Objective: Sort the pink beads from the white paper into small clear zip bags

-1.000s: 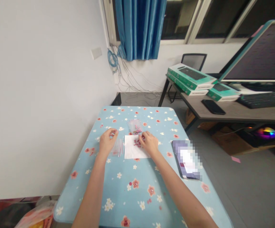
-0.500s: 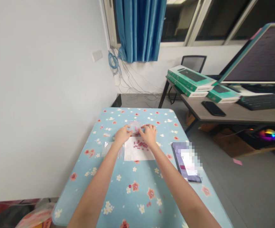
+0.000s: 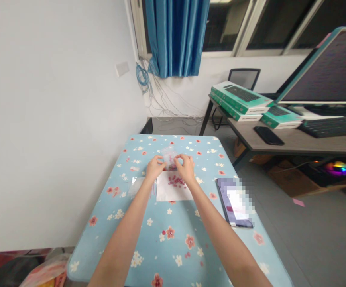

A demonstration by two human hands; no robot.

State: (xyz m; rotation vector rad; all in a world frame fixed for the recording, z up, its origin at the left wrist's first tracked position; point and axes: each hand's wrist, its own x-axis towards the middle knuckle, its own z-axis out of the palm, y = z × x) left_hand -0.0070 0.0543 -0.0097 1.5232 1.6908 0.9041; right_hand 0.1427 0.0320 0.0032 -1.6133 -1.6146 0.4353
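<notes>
So far, my left hand [image 3: 154, 168] and right hand [image 3: 186, 168] hold a small clear zip bag [image 3: 170, 156] upright at the far edge of a white paper sheet [image 3: 170, 193], fingers [image 3: 162, 160] pinching its top edges. A few pink pieces [image 3: 176, 181] are bagged; many lie loose on the sheet.

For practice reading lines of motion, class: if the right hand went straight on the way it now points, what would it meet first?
The right hand would likely meet the clear plastic bag at its fingertips first; depth is unclear.
</notes>
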